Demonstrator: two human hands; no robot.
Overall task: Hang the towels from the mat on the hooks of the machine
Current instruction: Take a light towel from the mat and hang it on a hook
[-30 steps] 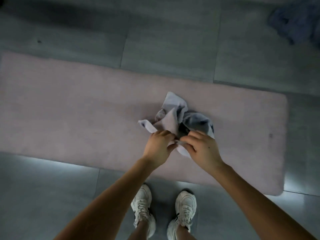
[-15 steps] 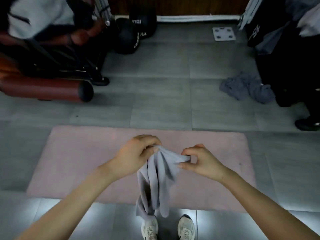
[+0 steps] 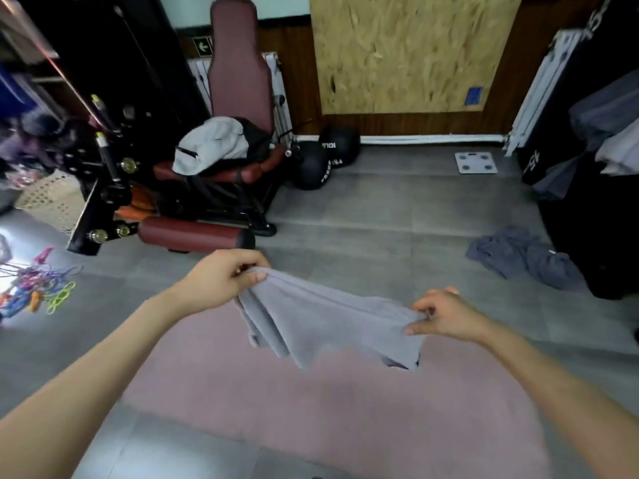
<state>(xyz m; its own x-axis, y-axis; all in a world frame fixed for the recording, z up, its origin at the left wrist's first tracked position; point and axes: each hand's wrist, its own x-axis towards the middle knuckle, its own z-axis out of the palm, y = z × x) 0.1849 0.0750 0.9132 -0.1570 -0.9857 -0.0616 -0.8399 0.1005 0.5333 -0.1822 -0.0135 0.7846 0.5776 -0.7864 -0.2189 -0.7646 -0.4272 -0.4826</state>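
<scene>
mat [image 3: 311, 409]: pink, lies on the grey floor [image 3: 380, 209] directly under the arms; no other towel visible on the part in view.
towel [image 3: 321, 319]: grey, lifted clear of the mat, stretched between both hands; lower edge hangs free in loose folds.
left hand [image 3: 218, 283]: curled, pinches one upper corner between thumb and fingers; sits a little higher than the right.
right hand [image 3: 446, 314]: pinches the opposite corner with thumb and fingertips.
reason for hold: probably spreads the top edge so the cloth untangles and offers a straight run to a hook. Judgement only.
floor cloth [image 3: 522, 261]: crumpled dark grey heap on the tiles, off the mat, just beside the machine's base.
machine [image 3: 587, 216]: black, at right edge of view; grey cloths hang on it higher up. Hooks themselves not discernible.
bench [image 3: 238, 81]: maroon padding, far left, pale garment [image 3: 211, 145] heaped on the seat. Likely irrelevant.
change vs half a second earlier: hands then near each other, towel bunched and dangling as a narrow column; now well apart, towel opened out. View tilted up, more room showing.
stage: towel picked up, not yet hung; carry to the machine next, by estimate.
</scene>
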